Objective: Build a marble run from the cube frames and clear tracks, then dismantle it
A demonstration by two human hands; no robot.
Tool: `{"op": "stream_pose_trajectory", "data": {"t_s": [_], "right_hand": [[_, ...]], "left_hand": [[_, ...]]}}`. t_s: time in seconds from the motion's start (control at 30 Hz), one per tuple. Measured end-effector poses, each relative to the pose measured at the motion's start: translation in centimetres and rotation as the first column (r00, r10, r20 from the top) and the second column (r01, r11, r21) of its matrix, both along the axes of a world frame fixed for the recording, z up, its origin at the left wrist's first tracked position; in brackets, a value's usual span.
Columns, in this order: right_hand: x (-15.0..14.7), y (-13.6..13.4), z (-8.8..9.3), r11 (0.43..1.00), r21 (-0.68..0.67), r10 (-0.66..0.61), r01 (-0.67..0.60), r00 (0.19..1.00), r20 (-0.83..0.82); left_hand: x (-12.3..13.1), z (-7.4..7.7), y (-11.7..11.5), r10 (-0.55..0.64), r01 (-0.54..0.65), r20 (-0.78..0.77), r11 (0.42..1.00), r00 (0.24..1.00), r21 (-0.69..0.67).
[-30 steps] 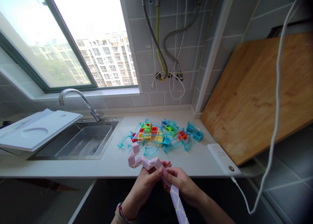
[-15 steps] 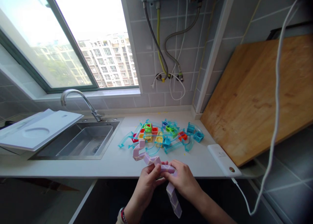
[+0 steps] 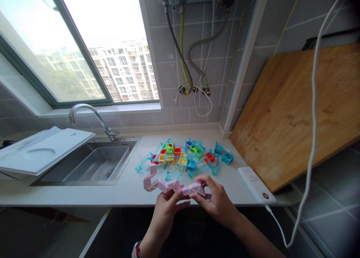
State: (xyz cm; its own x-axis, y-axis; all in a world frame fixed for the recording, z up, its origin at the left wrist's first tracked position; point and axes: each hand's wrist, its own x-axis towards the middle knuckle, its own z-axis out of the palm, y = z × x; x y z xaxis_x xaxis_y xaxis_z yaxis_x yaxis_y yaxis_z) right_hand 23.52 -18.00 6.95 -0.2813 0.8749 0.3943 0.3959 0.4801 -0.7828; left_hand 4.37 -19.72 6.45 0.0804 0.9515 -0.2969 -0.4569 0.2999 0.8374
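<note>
Both my hands hold a pink and white twisting snake puzzle (image 3: pixel 168 183) over the front edge of the white counter (image 3: pixel 123 190). My left hand (image 3: pixel 165 209) grips its middle from below, fingers closed round it. My right hand (image 3: pixel 218 200) pinches the right end, which is folded up against the hand. The puzzle's free left end zigzags out toward the sink. Behind the puzzle lies a heap of coloured plastic track pieces and small cubes (image 3: pixel 185 156).
A steel sink (image 3: pixel 92 164) with a tap (image 3: pixel 90 117) sits at the left, a white board (image 3: pixel 42 149) resting over its edge. A wooden cutting board (image 3: pixel 295 111) leans at the right. A white power bank (image 3: pixel 254 185) with a cable lies beside it.
The puzzle's hanging lower part has been folded up and no longer dangles below my hands. Both hands rose slightly toward the counter edge.
</note>
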Motion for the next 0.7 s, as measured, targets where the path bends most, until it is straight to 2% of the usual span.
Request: {"op": "stream_pose_trajectory", "data": {"t_s": [0.07,0.13,0.27,0.47,0.57,0.7], "right_hand": [[0.1,0.0,0.0,0.987,-0.154,0.019,-0.037,0.993,-0.118],[0.0,-0.1,-0.1,0.972,-0.222,0.028,-0.071,0.982,-0.188],[-0.4,-0.3,-0.3,0.971,-0.235,-0.01,-0.044,0.975,-0.223],[-0.2,-0.7,-0.5,0.98,-0.196,-0.035,-0.018,0.965,-0.261],[0.7,-0.6,-0.1,0.972,-0.187,0.089,-0.145,0.957,-0.278],[1.7,0.0,0.9,0.92,-0.191,0.27,-0.343,0.905,-0.328]], "left_hand": [[-0.3,0.0,0.0,0.034,-0.034,0.017,0.999,0.999,0.017],[-0.4,0.0,-0.1,0.02,-0.02,0.011,1.0,1.0,0.011],[-0.2,0.0,-0.4,-0.056,0.056,-0.002,0.998,0.998,-0.007],[0.1,0.0,-0.2,-0.03,0.03,-0.016,1.0,0.999,0.001],[0.0,0.1,-0.4,-0.104,0.104,0.037,0.995,0.994,0.014],[-0.3,0.0,-0.7,-0.222,0.224,0.172,0.974,0.96,0.003]]}}
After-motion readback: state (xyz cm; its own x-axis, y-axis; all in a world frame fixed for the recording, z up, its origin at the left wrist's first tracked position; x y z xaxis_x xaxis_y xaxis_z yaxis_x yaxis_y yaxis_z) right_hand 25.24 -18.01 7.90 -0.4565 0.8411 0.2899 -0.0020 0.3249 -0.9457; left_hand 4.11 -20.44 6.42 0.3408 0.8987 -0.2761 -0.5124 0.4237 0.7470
